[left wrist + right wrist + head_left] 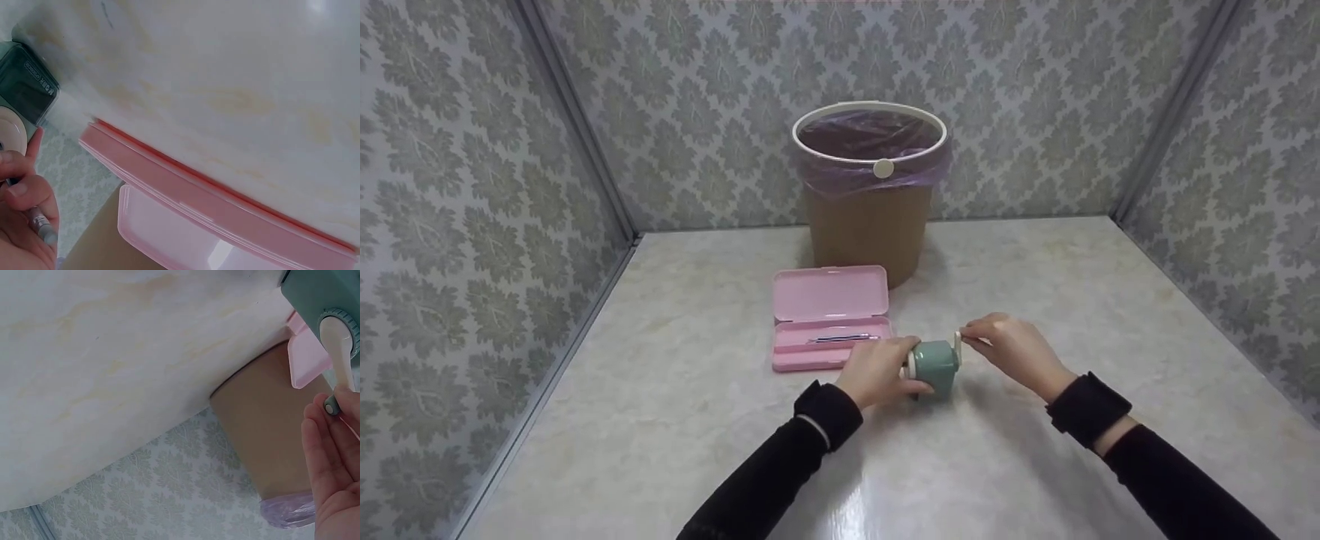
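Note:
A green pencil sharpener (935,364) stands on the table, its cream round front toward my left hand (877,370). Between the fingers of that hand is a pencil (40,220); its metal-banded end shows in the left wrist view, while the other end is hidden at the sharpener's front. One finger of the hand reaches along the sharpener's side. My right hand (1011,351) pinches the small green knob (332,405) of the white crank handle (337,349) on the opposite side. Left of the sharpener lies an opened pink pencil case (831,294) with slim pens or pencils (844,338) inside.
Behind the case stands a brown trash bin (870,225) with a white rim and a purple liner bag (840,176). Patterned walls (720,112) enclose the pale marbled table (675,420) at the back and on both sides.

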A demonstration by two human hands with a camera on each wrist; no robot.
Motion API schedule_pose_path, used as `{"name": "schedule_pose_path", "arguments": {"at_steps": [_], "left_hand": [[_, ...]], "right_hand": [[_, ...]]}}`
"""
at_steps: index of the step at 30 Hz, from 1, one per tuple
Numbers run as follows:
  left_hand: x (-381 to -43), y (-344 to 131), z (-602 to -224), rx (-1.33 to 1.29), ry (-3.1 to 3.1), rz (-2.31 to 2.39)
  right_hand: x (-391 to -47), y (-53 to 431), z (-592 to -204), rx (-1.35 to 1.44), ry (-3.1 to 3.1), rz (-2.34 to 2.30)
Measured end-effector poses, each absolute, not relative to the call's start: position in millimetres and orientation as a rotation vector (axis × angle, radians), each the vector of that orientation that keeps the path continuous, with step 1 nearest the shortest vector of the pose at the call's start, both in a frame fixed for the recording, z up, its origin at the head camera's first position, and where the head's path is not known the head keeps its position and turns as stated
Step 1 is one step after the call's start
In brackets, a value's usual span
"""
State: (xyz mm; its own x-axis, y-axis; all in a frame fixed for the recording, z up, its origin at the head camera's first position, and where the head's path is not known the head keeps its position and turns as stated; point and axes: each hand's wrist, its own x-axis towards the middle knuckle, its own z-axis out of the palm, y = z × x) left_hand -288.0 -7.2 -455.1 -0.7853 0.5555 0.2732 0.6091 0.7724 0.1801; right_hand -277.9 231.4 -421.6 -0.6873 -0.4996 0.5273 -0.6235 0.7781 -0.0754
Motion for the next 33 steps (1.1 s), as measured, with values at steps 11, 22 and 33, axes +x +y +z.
{"name": "schedule_pose_path", "arguments": {"at_steps": [11,22,33], "left_hand": [[-287,-8,-458,-0.922,-2.728,-0.397],[-288,-9,-459,-0.926,-2.730,-0.391],[-287,-7,-455,-0.918,-2.771,-0.417]], "right_hand": [[-292,224,-432,0.824,-2.556,0.345],[-287,225,-459,0.849,-2.662,0.344],[-266,236,-473,0.910,-2.638,0.436]]}}
